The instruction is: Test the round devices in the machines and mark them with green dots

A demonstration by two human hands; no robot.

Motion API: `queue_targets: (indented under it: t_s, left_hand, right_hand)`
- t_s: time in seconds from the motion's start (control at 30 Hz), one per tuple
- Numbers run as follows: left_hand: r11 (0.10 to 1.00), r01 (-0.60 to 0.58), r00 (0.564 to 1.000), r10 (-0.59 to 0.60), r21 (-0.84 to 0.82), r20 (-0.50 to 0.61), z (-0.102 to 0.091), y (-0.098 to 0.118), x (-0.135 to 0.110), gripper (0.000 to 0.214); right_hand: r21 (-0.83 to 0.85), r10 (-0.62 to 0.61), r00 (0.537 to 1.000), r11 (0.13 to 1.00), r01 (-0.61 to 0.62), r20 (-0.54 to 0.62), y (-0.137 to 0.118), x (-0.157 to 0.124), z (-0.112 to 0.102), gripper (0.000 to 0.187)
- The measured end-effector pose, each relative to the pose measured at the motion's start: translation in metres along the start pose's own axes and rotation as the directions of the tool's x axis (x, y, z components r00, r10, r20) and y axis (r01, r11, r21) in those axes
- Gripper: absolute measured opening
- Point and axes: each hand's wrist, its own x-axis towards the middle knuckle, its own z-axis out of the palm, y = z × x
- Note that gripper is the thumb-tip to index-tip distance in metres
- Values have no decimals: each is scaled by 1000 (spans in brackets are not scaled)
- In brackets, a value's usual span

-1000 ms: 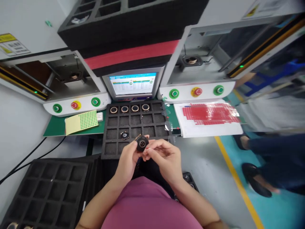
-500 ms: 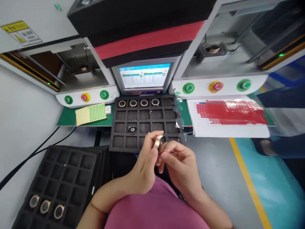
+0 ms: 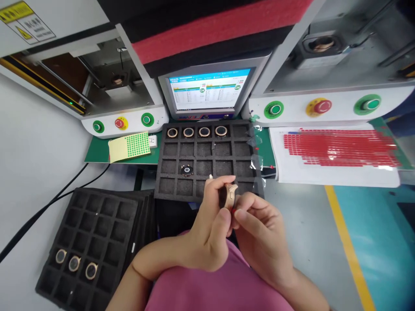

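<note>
Between the fingers and thumb of my left hand (image 3: 210, 229) is a gold watch case (image 3: 230, 196), held on edge with its side button facing me. My right hand (image 3: 262, 229) is closed at the case's right side, pinching a small red sticker (image 3: 233, 211) against or close to it; contact is partly hidden by the fingers. Just beyond the hands lies a black foam tray (image 3: 168, 186) with square pockets. Several gold-rimmed watch cases (image 3: 204, 132) sit in its back row, and a dark round watch part (image 3: 187, 170) lies in a nearer pocket.
Two press machines flank a monitor (image 3: 207, 93), with red and green buttons on their fronts. Red sticker sheets (image 3: 340, 147) lie on white paper at right; a green-dot sticker sheet (image 3: 138, 145) is at left. More stacked foam trays (image 3: 106, 229) stand lower left, holding three watch cases.
The view has shifted and come nearer. The watch case in my left hand is turned to show more of its side, and my right fingers stay pinched beside it with the red sticker.
</note>
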Motion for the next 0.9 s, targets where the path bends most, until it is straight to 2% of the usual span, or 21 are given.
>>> queue_targets:
  t_s: [0.2, 0.37, 0.7, 0.9]
  left_hand:
    - [998, -26, 998, 29, 60, -55, 1, -1, 0, 41]
    - [991, -74, 996, 78, 109, -37, 0, 0, 2, 38]
    - [978, -135, 988, 145, 160, -49, 2, -3, 0, 37]
    - [945, -181, 980, 197, 272, -35, -2, -1, 0, 41]
  right_hand:
    - [-41, 13, 1000, 999, -14, -16, 0, -1, -1, 21]
    - [-96, -15, 998, 995, 9, -57, 0, 0, 1, 26]
    - [-63, -19, 996, 998, 14, -86, 2, 1, 5, 28]
    - [-58, 30, 999, 998, -32, -36, 0, 0, 8, 30]
